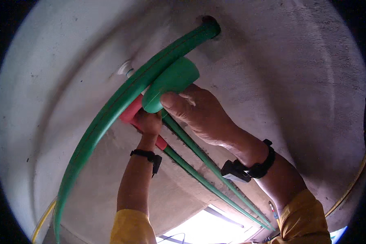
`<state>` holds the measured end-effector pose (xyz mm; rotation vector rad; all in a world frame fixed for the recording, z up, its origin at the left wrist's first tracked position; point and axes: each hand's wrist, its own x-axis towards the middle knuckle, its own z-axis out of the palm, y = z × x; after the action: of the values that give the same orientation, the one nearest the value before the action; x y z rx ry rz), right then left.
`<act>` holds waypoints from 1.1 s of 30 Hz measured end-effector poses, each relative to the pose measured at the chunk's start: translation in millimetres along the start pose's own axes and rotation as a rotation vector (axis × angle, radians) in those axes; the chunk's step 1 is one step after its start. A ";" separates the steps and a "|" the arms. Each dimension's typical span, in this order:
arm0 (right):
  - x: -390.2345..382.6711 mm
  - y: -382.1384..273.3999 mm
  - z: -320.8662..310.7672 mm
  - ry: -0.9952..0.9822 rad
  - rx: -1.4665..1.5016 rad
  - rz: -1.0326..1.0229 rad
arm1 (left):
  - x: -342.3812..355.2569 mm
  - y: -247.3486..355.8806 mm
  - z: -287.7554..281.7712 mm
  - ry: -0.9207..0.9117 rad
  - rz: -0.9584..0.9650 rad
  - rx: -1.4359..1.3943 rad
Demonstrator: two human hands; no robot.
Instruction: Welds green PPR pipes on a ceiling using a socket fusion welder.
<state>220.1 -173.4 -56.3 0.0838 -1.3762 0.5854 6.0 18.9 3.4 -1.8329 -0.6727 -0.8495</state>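
Note:
My right hand (201,114) grips a short, curved green fitting (171,77), thumb on its lower end, just below a long green pipe (97,134) that arcs from a dark hole in the plaster. My left hand (148,121) is raised behind the fitting, its fingers curled against a red pipe section (130,110); the fitting partly hides them, so what they hold is unclear. Two straighter green pipes (191,175) run from near my hands toward the bright opening below.
Rough grey plaster (280,73) surrounds the pipes. A white round fitting (124,68) sits behind the arched pipe. Yellow tubes (44,217) run at the left and right edges. A bright opening (191,227) with dark bars and wires lies at the bottom.

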 end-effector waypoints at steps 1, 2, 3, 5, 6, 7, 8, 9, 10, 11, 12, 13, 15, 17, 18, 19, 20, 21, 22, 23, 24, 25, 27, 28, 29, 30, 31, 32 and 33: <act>2.3 4.7 0.3 0.027 -0.014 -0.026 | 0.3 2.3 -0.8 0.003 -0.012 0.005; 4.2 7.4 0.3 0.054 -0.031 -0.052 | 3.0 5.5 -0.8 -0.003 -0.148 -0.117; 4.2 7.8 -0.2 0.042 -0.038 -0.049 | 5.3 8.3 -1.8 -0.007 -0.283 -0.244; 9.5 -10.1 17.3 0.049 0.063 -0.135 | -3.1 -23.8 -7.2 0.103 -0.219 -0.138; 10.9 -14.3 22.7 0.027 0.060 -0.149 | -4.7 -32.5 -5.1 0.181 -0.143 -0.081; 8.3 -14.6 17.6 0.062 0.002 -0.126 | 0.5 -16.9 -5.2 0.195 -0.140 -0.115; 3.9 -17.9 5.7 0.112 -0.077 -0.104 | 10.7 13.0 -9.5 0.091 -0.142 -0.040; -1.2 -22.6 3.1 0.118 -0.106 -0.106 | 13.3 31.2 -18.1 -0.018 -0.148 0.067; 0.4 -27.9 11.9 0.091 -0.063 -0.163 | 14.6 22.1 -20.2 -0.002 -0.148 0.072; 3.5 -34.1 23.5 0.057 -0.008 -0.222 | 12.6 -0.2 -21.8 0.062 -0.102 0.042; 5.6 -40.5 28.6 0.040 -0.006 -0.232 | 11.1 -9.7 -25.8 0.123 -0.057 0.005; 7.4 -38.2 26.7 0.090 -0.047 -0.216 | 12.2 -2.4 -25.3 0.124 -0.056 -0.014; 4.9 -32.3 23.0 0.146 -0.102 -0.190 | 11.8 7.7 -23.3 0.069 -0.120 0.008; 7.3 -30.6 25.6 0.100 -0.164 -0.120 | 12.5 2.3 -26.3 0.080 -0.114 -0.006; 8.8 -29.1 27.5 0.095 -0.173 -0.120 | 11.8 -1.1 -27.1 0.083 -0.106 -0.016; 9.6 -24.5 27.6 0.096 -0.225 -0.132 | 9.5 0.4 -28.3 0.084 -0.115 -0.025; 10.8 -19.9 28.1 0.095 -0.274 -0.142 | 6.9 3.3 -31.7 0.116 -0.079 0.024; 11.5 -16.8 28.4 0.088 -0.279 -0.132 | 4.6 6.6 -34.6 0.147 -0.043 0.072; 12.0 -16.9 30.8 0.073 -0.335 -0.144 | 1.6 4.6 -36.0 0.150 -0.054 0.072; 12.7 -15.9 32.7 0.058 -0.390 -0.155 | -0.9 2.5 -37.2 0.189 -0.055 0.114; 13.9 -12.9 34.0 0.048 -0.391 -0.150 | -3.1 0.3 -38.3 0.226 -0.057 0.156; 15.2 -10.9 33.9 0.037 -0.388 -0.165 | -4.8 -1.5 -34.0 0.227 -0.071 0.155; 14.6 -12.0 30.2 0.017 -0.386 -0.170 | -4.9 -5.3 -25.2 0.165 -0.134 0.074; 13.1 -20.9 28.9 -0.038 -0.358 -0.161 | -4.2 -5.6 -21.9 0.156 -0.143 0.071; 12.6 -25.5 31.5 -0.088 -0.329 -0.152 | -3.1 -5.2 -23.6 0.229 -0.091 0.088; 14.5 -21.9 33.8 -0.083 -0.326 -0.138 | -2.4 -5.3 -25.6 0.300 -0.037 0.104; 16.6 -16.4 33.3 -0.074 -0.292 -0.198 | -2.4 -7.8 -24.7 0.293 -0.014 0.085; 17.9 -10.1 31.4 -0.062 -0.257 -0.257 | -2.2 -10.7 -23.5 0.277 -0.013 0.075; 19.2 -3.0 27.8 -0.048 -0.256 -0.241 | -1.8 -13.6 -21.5 0.265 -0.027 -0.013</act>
<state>197.9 -180.2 -31.6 0.0562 -1.4517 0.2045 -10.8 4.1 15.5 -1.6865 -0.5245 -1.0936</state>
